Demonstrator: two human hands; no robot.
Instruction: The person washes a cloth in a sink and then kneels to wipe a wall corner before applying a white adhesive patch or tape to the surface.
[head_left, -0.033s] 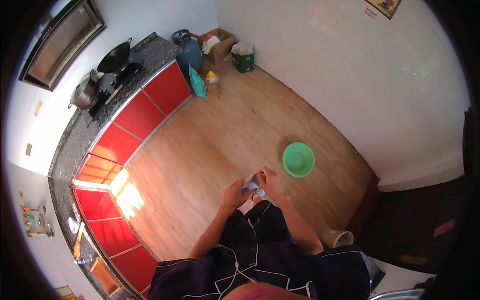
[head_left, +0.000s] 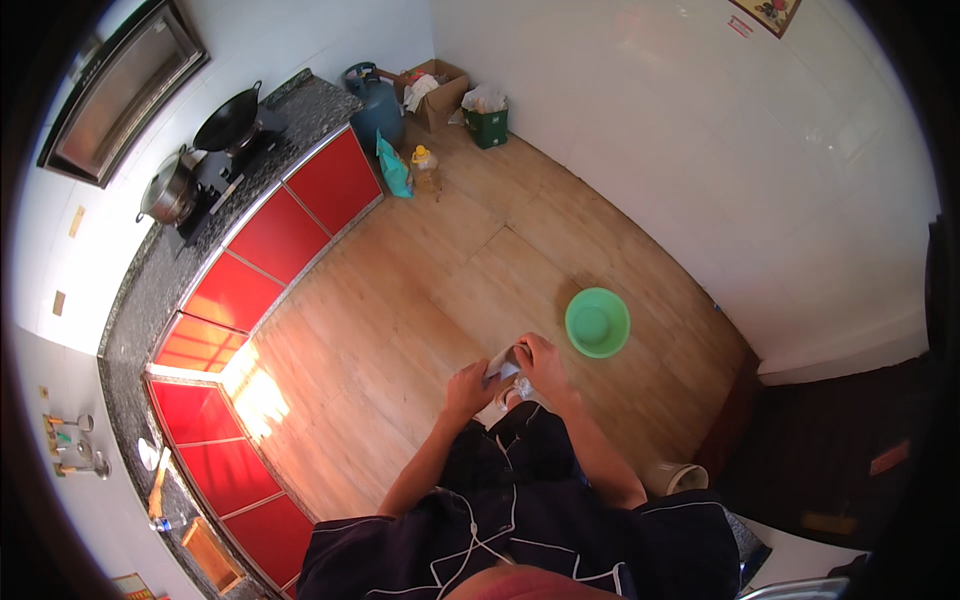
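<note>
Low in front of my body, my left hand (head_left: 468, 388) and my right hand (head_left: 540, 364) are close together. Their fingers are closed on a small pale grey-white piece (head_left: 501, 364), thin and curved, whose kind I cannot make out. The left fingers grip its left side and the right fingers pinch its upper right end. Part of it is hidden behind the fingers. Below the hands, a foot in light footwear (head_left: 512, 392) shows only in part. A green plastic basin (head_left: 598, 322) stands upright on the floor, apart from my right hand.
Red cabinets (head_left: 280, 235) under a dark stone counter (head_left: 130, 300) line the left side, bearing a wok (head_left: 228, 122) and a steel pot (head_left: 170, 195). A gas cylinder (head_left: 375, 105), oil bottle (head_left: 426, 170) and cardboard box (head_left: 438, 100) stand at the back. A pale bin (head_left: 676, 479) sits by my right elbow.
</note>
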